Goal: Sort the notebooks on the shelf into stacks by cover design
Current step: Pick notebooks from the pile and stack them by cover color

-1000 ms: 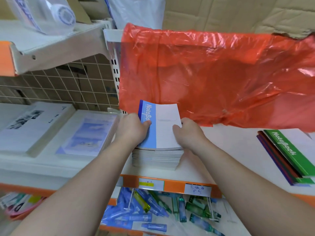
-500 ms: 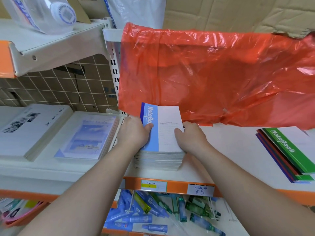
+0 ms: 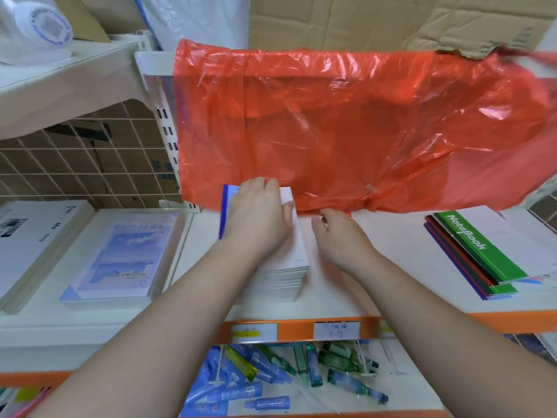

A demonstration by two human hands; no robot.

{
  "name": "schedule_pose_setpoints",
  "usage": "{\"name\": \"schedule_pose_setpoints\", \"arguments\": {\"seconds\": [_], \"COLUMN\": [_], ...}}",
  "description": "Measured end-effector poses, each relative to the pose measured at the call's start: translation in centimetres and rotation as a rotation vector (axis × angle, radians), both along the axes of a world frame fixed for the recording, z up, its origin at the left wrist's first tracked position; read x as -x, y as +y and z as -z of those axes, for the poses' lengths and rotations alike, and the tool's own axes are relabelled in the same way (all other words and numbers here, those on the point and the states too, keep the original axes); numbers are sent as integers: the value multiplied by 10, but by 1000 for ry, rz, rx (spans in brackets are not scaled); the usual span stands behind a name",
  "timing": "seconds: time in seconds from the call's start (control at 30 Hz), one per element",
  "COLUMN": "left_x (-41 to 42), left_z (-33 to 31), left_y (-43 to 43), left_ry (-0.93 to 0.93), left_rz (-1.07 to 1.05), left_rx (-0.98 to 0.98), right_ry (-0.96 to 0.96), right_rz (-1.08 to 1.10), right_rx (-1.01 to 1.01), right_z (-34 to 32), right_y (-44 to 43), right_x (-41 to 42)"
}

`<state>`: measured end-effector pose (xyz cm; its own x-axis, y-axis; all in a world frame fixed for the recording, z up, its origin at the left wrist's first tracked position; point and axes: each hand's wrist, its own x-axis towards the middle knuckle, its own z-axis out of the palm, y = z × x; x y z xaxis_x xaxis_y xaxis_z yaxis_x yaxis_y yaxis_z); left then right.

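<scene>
A stack of blue-and-white notebooks [image 3: 283,280] stands in the middle of the white shelf [image 3: 388,251]. My left hand [image 3: 259,215] lies flat on the top cover with its fingers straight, hiding most of it. My right hand [image 3: 340,236] hovers just right of the stack, fingers loosely bent and holding nothing. At the right of the shelf lies a fanned pile of notebooks with a green one [image 3: 479,251] on top. Two other stacks sit on the shelf to the left: a pale blue sky cover [image 3: 123,254] and a white cover [image 3: 36,245].
A red plastic bag [image 3: 346,128] hangs from the shelf above, down to the back of the blue-and-white stack. Cardboard [image 3: 361,22] fills the wall behind. Below the orange shelf edge [image 3: 298,328] hang several packets of pens [image 3: 271,375].
My left hand slid from the stack's left edge onto the top cover and now lies flat on it. My right hand let go of the stack's right edge and drew slightly away.
</scene>
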<state>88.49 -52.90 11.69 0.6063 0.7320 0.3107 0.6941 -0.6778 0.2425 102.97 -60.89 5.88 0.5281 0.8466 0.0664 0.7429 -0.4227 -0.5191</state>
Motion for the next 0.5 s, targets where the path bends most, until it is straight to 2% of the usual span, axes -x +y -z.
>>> {"name": "schedule_pose_setpoints", "arguments": {"seconds": [0.1,0.17,0.3,0.5], "left_x": [-39,-62,-108,-174], "left_z": [8,19,38,60], "left_y": [-25,-43,-75,-112], "left_ry": [136,235,344,408], "left_rz": [174,234,297,339], "left_rx": [-12,13,97,100], "right_ry": [-250,-353,-329,-325], "right_rz": [-55,-37,44,102], "right_rx": [167,320,484,509], "right_z": [4,12,26,34], "right_y": [-32,-54,-96,-144], "right_x": [-29,-51,-94,-147]}}
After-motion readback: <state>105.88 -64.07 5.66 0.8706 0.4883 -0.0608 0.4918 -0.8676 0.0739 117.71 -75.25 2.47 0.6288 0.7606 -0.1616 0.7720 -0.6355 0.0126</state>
